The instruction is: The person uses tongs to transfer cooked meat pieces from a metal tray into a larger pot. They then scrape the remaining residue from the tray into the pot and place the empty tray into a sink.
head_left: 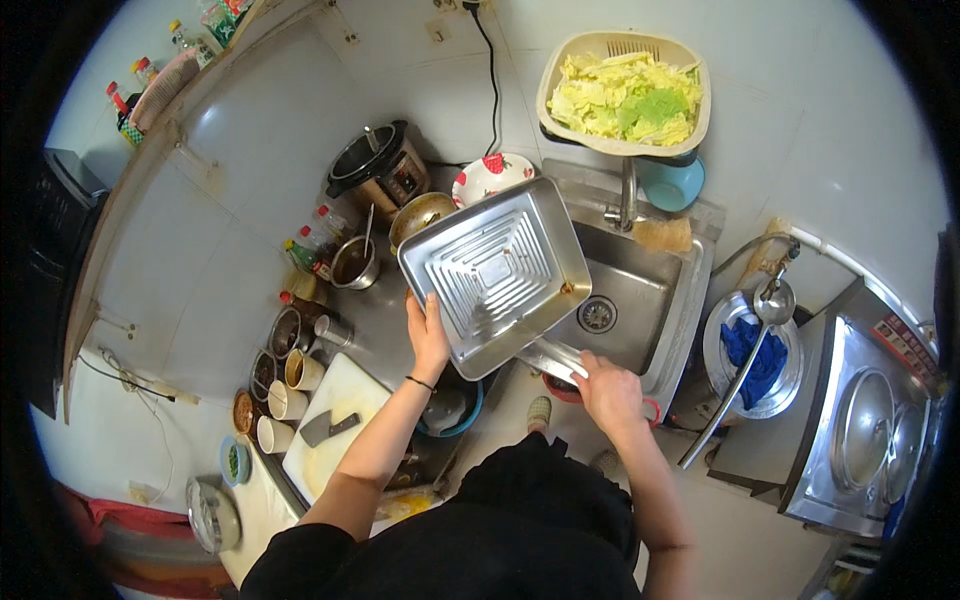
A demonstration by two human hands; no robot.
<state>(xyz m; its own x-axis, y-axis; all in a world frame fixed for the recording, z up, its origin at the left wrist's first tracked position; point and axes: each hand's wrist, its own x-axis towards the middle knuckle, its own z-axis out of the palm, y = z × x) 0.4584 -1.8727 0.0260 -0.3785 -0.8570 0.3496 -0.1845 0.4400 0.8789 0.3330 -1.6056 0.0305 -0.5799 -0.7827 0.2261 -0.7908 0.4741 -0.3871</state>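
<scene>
My left hand [428, 337] grips the left side of a rectangular metal tray [495, 274] with ridged bottom, tilted above the counter and the sink's left side. A brown bit sticks near its right corner. My right hand [609, 390] is closed on a flat metal piece [553, 358] that runs up under the tray's lower edge; its far end is hidden. Beyond the tray lies the stainless steel sink [637, 300], with a drain in its floor.
A cleaver [328, 429] lies on a white cutting board [352, 382] at left, beside several cups and bowls. A basin of cabbage leaves [626, 97] stands above the faucet [627, 195]. A ladle [772, 304] rests across a metal lid with a blue cloth [757, 360] at right.
</scene>
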